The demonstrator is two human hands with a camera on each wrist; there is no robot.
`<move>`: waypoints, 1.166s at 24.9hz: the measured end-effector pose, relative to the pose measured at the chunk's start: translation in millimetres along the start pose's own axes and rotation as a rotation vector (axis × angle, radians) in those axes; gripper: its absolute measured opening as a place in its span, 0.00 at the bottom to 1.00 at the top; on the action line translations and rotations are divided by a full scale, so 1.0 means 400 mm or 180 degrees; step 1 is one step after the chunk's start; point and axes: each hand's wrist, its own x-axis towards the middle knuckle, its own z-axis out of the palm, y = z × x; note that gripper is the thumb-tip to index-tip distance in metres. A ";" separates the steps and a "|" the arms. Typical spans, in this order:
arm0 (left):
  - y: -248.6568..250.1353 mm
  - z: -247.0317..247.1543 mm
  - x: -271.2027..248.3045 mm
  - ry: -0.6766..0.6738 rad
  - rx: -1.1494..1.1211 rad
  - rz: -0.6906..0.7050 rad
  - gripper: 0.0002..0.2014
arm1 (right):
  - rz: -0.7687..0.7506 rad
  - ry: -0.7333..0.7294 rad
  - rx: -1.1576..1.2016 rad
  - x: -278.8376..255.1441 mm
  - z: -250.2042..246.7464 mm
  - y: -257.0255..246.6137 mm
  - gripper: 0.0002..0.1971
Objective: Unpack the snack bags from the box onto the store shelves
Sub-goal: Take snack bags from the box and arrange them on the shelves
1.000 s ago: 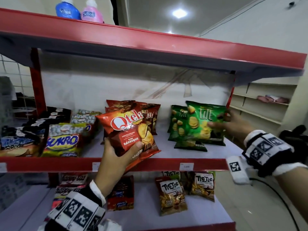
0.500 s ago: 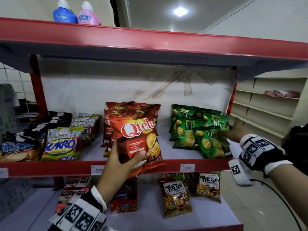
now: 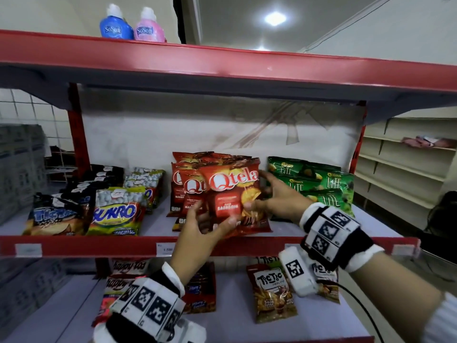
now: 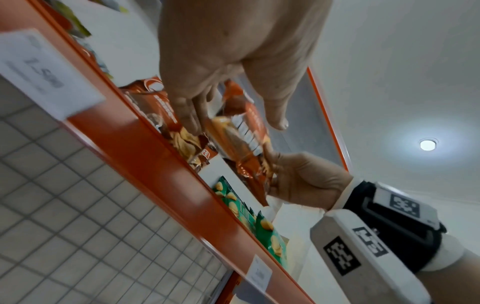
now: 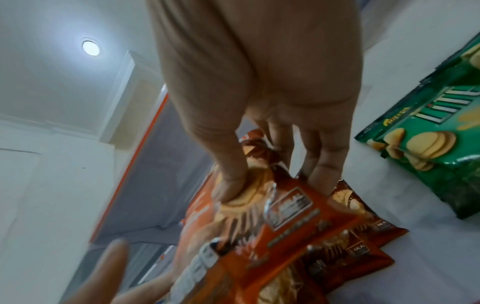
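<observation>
The middle shelf (image 3: 74, 245) already carries rows of stocked snacks, with the green Lite bags (image 3: 321, 184) standing on its right part. At its centre, the front Qtela bag (image 3: 232, 194) is being set upright against the red stack behind, so this placement looks nearly finished. The left hand (image 3: 197, 231) cups its lower edge and the right hand (image 3: 274, 201) pinches its right side; the box is out of view, so what remains cannot be judged.

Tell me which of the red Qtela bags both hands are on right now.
The frontmost Qtela bag, standing ahead of the other red bags: left hand holds its lower edge, right hand pinches its right side.
</observation>
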 end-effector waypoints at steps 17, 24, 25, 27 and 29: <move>-0.064 -0.139 -0.018 0.0176 0.0383 0.0146 0.13 | 0.0832 0.0902 -0.1236 0.145 0.067 0.029 0.28; -0.135 -0.057 -0.064 0.0424 0.0006 0.0349 0.05 | -0.0468 0.1620 -0.0488 0.018 0.105 0.061 0.13; -0.152 -0.040 -0.071 0.0355 -0.0018 0.0298 0.05 | -0.0599 0.1664 -0.0324 -0.006 0.119 0.079 0.07; -0.189 -0.010 -0.089 0.0231 -0.0071 0.0132 0.06 | -0.0800 0.1686 -0.0040 -0.059 0.149 0.126 0.04; -0.235 0.020 -0.113 0.0117 -0.0094 -0.0063 0.06 | -0.0922 0.1662 0.0037 -0.114 0.179 0.187 0.03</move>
